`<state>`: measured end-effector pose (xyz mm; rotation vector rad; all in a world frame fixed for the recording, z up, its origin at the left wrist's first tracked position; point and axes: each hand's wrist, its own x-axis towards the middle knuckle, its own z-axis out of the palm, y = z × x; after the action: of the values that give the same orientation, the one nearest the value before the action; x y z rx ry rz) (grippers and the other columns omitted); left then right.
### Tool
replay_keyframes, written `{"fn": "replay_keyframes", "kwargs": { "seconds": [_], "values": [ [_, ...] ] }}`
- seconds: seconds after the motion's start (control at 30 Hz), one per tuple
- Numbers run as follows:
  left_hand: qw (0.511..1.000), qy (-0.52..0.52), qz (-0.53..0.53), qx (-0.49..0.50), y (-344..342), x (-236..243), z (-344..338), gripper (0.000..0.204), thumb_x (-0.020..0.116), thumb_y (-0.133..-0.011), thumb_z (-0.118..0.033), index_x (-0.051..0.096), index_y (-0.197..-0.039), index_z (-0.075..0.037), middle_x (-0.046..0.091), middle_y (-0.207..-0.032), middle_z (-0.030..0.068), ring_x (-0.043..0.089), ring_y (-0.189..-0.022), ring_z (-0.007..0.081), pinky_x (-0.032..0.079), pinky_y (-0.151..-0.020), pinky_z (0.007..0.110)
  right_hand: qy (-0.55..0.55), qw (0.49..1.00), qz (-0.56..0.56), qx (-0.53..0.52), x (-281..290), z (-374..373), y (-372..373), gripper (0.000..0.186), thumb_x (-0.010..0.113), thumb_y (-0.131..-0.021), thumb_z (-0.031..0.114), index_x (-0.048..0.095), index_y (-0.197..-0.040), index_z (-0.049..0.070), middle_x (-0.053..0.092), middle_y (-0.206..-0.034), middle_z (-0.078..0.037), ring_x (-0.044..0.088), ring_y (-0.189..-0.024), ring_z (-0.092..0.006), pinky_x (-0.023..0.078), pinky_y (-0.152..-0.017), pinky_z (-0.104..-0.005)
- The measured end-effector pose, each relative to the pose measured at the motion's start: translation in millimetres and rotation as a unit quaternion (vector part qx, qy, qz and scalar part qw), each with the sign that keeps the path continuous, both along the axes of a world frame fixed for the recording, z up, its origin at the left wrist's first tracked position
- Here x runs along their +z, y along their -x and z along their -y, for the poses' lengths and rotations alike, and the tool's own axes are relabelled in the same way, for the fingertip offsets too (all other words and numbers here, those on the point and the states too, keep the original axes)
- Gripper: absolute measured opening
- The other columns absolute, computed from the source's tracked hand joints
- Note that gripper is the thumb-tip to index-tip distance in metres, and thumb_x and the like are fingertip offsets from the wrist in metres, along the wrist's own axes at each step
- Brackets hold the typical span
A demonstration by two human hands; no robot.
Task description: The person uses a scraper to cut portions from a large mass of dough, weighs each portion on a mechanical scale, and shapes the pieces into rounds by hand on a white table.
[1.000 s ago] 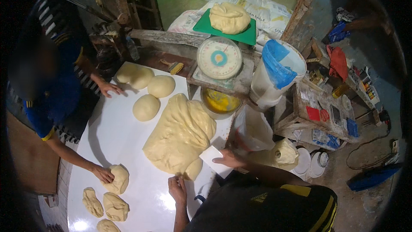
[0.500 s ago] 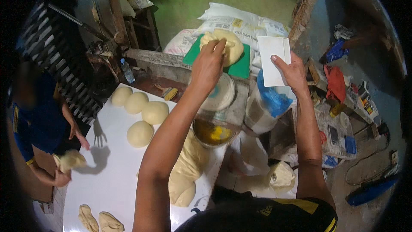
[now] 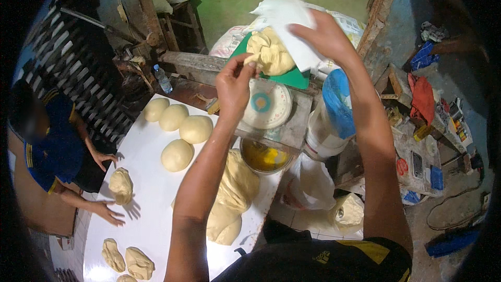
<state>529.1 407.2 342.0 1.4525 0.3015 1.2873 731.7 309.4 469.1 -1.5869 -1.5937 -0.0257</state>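
Observation:
A lump of pale dough (image 3: 272, 55) rests on a green board (image 3: 297, 79) above the round white dial of a scale (image 3: 269, 108). My left hand (image 3: 234, 86) pinches the dough's near left edge between thumb and fingers. A flat white rectangular dough scraper (image 3: 292, 28) is gripped in my right hand (image 3: 326, 36); tilted and slightly blurred, it covers the dough's right side. Below my left forearm, a large mass of dough (image 3: 237, 183) lies on the white table (image 3: 151, 219), next to a bowl of yellow liquid (image 3: 266, 159).
Several smooth dough balls (image 3: 177, 155) sit at the table's far end. Across the table, a co-worker (image 3: 62, 141) spreads both hands beside a dough piece (image 3: 120, 185). Rough dough pieces (image 3: 139, 262) lie near the front. A blue-lined bucket (image 3: 326, 130) stands right of the scale.
My right hand has swung the scraper left, over the dough. My left hand has drawn back from the dough's top to its near left edge. The co-worker has put down a dough piece.

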Motion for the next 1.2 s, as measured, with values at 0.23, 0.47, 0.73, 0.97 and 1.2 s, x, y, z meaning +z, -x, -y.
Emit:
{"fn": "replay_keyframes", "kwargs": {
  "seconds": [0.23,0.47,0.73,0.97,1.2],
  "values": [
    [0.980,0.060,0.149,-0.115,80,37,65,0.027,0.065,-0.096,-0.008,0.063,-0.120,0.005,0.068,-0.099,0.0097,0.063,-0.077,0.0137,0.053,-0.072,0.027,0.222,0.945,0.228,-0.072,23,-74,5,0.052,0.078,-0.081,0.034,0.067,-0.112,-0.005,0.073,-0.102,-0.021,0.071,-0.091,-0.0306,0.056,-0.082,-0.0403],
    [0.927,-0.030,-0.255,0.275,276,-148,151,0.023,0.056,-0.099,-0.001,0.064,-0.118,0.006,0.070,-0.107,0.0145,0.067,-0.093,0.0186,0.052,-0.083,0.028,-0.064,0.969,-0.239,-0.021,-37,76,85,0.037,0.073,-0.092,0.028,0.069,-0.111,-0.003,0.074,-0.094,-0.009,0.069,-0.078,-0.0151,0.056,-0.070,-0.0317],
    [0.771,-0.143,-0.503,0.364,346,-237,199,0.039,0.073,-0.088,-0.013,0.065,-0.126,-0.009,0.056,-0.133,0.0184,0.053,-0.121,0.0368,0.042,-0.102,0.051,0.305,0.859,-0.408,0.044,-302,199,179,0.030,0.075,-0.092,0.025,0.071,-0.107,-0.001,0.072,-0.085,-0.003,0.066,-0.073,-0.0102,0.054,-0.067,-0.0304],
    [0.888,-0.154,-0.318,0.294,289,-149,123,0.022,0.072,-0.090,-0.006,0.069,-0.110,-0.001,0.068,-0.101,0.0152,0.065,-0.095,0.0315,0.052,-0.085,0.038,0.387,0.875,-0.265,0.122,-357,225,219,0.040,0.070,-0.095,0.037,0.069,-0.115,0.002,0.073,-0.097,-0.012,0.069,-0.089,-0.0202,0.052,-0.083,-0.0387],
    [0.919,-0.263,-0.182,0.228,127,-42,34,0.021,0.075,-0.088,-0.008,0.070,-0.107,0.000,0.066,-0.093,0.0131,0.065,-0.083,0.0266,0.051,-0.075,0.035,0.378,0.846,-0.369,0.073,-373,216,181,0.036,0.069,-0.096,0.033,0.070,-0.116,0.004,0.074,-0.095,-0.011,0.068,-0.087,-0.0185,0.052,-0.082,-0.0372]
  ]
}}
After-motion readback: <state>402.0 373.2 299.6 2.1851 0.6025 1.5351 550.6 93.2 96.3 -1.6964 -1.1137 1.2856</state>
